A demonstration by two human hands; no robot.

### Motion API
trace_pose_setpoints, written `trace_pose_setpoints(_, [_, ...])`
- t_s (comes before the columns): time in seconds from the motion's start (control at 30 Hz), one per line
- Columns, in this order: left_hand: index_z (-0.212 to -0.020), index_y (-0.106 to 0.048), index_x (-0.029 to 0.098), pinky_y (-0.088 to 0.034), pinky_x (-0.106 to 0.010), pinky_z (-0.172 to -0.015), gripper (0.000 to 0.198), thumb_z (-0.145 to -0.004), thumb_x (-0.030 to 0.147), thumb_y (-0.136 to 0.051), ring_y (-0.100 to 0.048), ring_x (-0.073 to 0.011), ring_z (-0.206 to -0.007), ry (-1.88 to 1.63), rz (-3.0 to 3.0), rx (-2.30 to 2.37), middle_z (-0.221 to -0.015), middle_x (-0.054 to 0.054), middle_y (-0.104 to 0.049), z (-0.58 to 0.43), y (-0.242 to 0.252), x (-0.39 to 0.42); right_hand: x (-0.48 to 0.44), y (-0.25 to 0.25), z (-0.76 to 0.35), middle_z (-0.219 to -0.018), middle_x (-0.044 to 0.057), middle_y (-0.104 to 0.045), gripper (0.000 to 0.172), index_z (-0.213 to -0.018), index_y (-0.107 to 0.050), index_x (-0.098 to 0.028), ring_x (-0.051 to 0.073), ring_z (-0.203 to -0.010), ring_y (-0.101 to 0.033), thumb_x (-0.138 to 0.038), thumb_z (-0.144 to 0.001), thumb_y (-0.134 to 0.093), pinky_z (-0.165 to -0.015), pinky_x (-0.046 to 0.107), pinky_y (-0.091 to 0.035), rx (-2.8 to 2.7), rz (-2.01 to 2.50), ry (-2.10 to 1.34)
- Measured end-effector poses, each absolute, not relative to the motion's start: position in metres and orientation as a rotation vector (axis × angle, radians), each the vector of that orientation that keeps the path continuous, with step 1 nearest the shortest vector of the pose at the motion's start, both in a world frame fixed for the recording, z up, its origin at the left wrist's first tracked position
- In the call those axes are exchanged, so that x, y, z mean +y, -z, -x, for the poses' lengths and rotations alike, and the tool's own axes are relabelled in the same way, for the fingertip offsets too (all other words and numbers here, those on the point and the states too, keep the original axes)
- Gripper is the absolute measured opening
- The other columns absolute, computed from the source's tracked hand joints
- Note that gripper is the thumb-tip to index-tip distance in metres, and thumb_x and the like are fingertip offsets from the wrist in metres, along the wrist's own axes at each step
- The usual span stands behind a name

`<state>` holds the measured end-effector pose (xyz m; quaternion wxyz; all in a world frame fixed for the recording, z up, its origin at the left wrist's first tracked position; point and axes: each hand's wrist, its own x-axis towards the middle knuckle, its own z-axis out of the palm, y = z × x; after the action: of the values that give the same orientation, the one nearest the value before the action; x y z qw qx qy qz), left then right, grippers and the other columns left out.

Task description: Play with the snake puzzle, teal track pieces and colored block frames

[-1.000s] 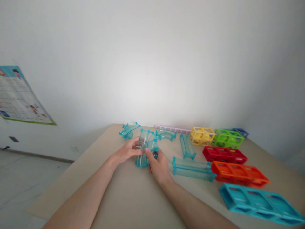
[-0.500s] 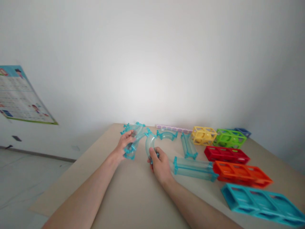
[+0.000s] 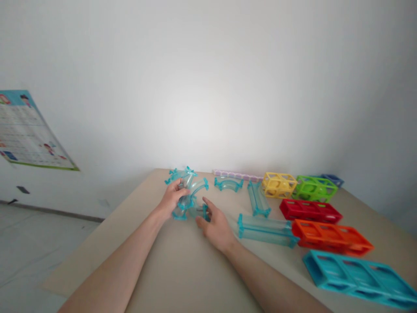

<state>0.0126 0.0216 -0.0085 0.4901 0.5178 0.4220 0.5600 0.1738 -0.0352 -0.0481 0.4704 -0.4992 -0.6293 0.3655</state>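
Left hand point(image 3: 171, 199) grips a curved clear tube point(image 3: 192, 195) on the table point(image 3: 182, 269); right hand point(image 3: 215, 222), fingers loosely spread, touches its near end.

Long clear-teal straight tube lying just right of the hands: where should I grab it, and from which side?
Grip the long straight tube around its smooth middle, coming from above with fingers across its width. It lies flat on the table with flared collars at both ends, which would likely snag fingers. The orange block crowds its right end, and the right hand is close to its left end, so mid-span looks freest.
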Motion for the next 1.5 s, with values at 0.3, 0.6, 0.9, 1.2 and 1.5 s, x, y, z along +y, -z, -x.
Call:
trace_pose_setpoints(0.3, [-0.067,-0.048,0.017,-0.029,-0.016,-0.040,0.026,-0.062,0.020,-0.073,-0.038,-0.0044,-0.043,-1.288,-1.437,1.026,-0.053,0.009,-0.043,-0.016,0.012,0.017,-0.042,0.038,-0.172,-0.091,0.007,-0.068,0.047,-0.099,-0.070,-0.018,0.018,-0.071,-0.061,-0.053,-0.089,-0.039,-0.049,0.024,-0.046,-1.414,1.054,-1.117])
trace_pose_setpoints(0.6, [-0.067,-0.042,0.020,-0.027,-0.017,-0.029,0.036,-0.070,0.039,-0.072,-0.032,-0.0049,-0.028,-1.252,-1.145,0.821,-0.043,0.012,-0.037,-0.022,0.002,0.006,-0.030,0.041,-0.173,-0.057,-0.002,-0.049,0.028,-0.060,-0.049,-0.020,0.015,-0.058,-0.046,-0.035,-0.084,-0.044,-0.057,0.026,-0.034,-1.396,1.337,-0.785])
trace_pose_setpoints(0.9, [-0.073,-0.054,0.016,-0.042,-0.019,-0.034,0.027,-0.073,0.037,-0.072,-0.051,-0.0082,-0.036,-1.077,-1.042,0.732,-0.054,0.004,-0.058,-0.020,0.006,0.009,-0.033,0.039,-0.176,-0.073,0.004,-0.062,0.007,-0.067,-0.064,-0.021,0.022,-0.073,-0.059,-0.017,-0.070,-0.059,-0.070,0.032,-0.041,-1.441,1.386,-0.685])
trace_pose_setpoints(1.2, [-0.068,-0.056,0.018,-0.033,-0.020,-0.034,0.034,-0.079,0.049,-0.063,-0.048,-0.0106,-0.034,-1.070,-1.437,0.936,-0.046,0.002,-0.056,-0.029,0.019,0.012,-0.044,0.031,-0.174,-0.065,-0.001,-0.056,0.027,-0.071,-0.058,-0.021,0.016,-0.061,-0.051,-0.042,-0.085,-0.050,-0.056,0.027,-0.036,-1.534,1.252,-0.731])
trace_pose_setpoints(1.5, [-0.094,-0.075,0.028,-0.029,-0.051,-0.103,0.025,-0.074,0.041,-0.069,-0.045,-0.0330,-0.115,-1.048,-2.325,1.335,-0.114,-0.010,-0.061,-0.020,0.026,0.014,-0.030,0.044,-0.178,-0.057,-0.006,-0.041,0.019,-0.069,-0.042,-0.024,0.014,-0.055,-0.041,-0.038,-0.080,-0.050,-0.052,0.026,-0.033,-1.214,1.294,-0.816])
